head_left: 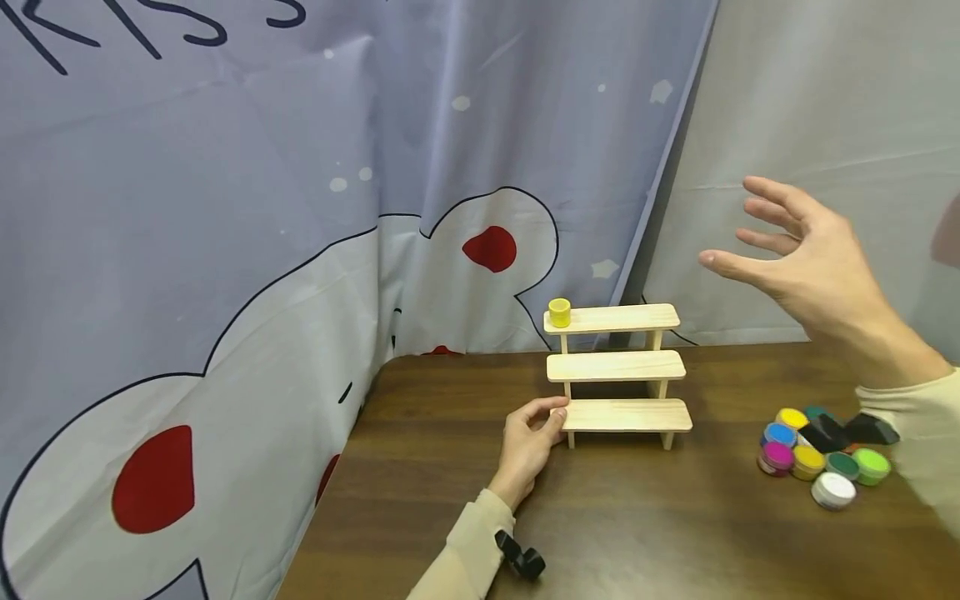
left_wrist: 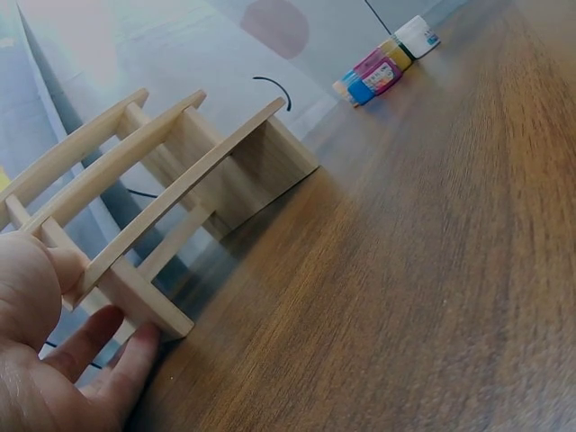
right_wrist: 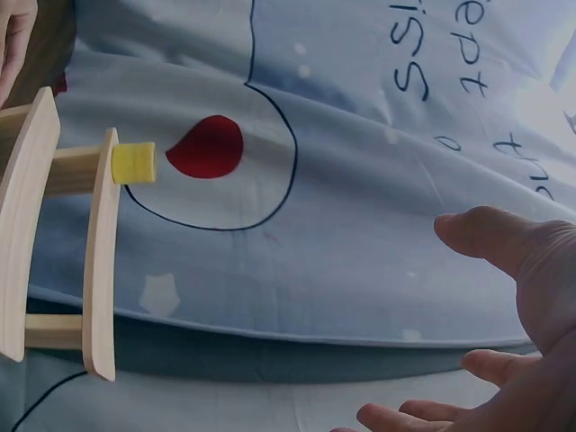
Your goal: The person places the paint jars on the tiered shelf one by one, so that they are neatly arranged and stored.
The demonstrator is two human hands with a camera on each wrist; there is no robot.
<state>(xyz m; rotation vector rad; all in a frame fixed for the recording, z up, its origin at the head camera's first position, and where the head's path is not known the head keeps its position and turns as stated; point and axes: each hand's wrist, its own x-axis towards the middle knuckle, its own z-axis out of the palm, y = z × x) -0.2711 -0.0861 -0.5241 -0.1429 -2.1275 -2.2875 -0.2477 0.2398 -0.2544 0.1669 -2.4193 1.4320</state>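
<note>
A small three-step wooden display stand (head_left: 617, 367) stands on the table near its back edge. My left hand (head_left: 527, 446) grips the left end of its lowest step; the left wrist view has the thumb at the step's edge and fingers against the side support (left_wrist: 144, 297). One yellow paint pot (head_left: 559, 313) sits at the left end of the top step. Up in the air to the right, my right hand (head_left: 825, 267) has its fingers spread and holds nothing. The right wrist view shows that hand (right_wrist: 531, 315) well apart from the yellow pot (right_wrist: 134, 163).
Several paint pots, among them a white pot (head_left: 833, 491) and a magenta pot (head_left: 776, 458), cluster on the right of the brown table (head_left: 450, 400), partly hidden by a black wrist mount (head_left: 847, 432). A printed curtain (head_left: 300, 292) hangs behind and to the left.
</note>
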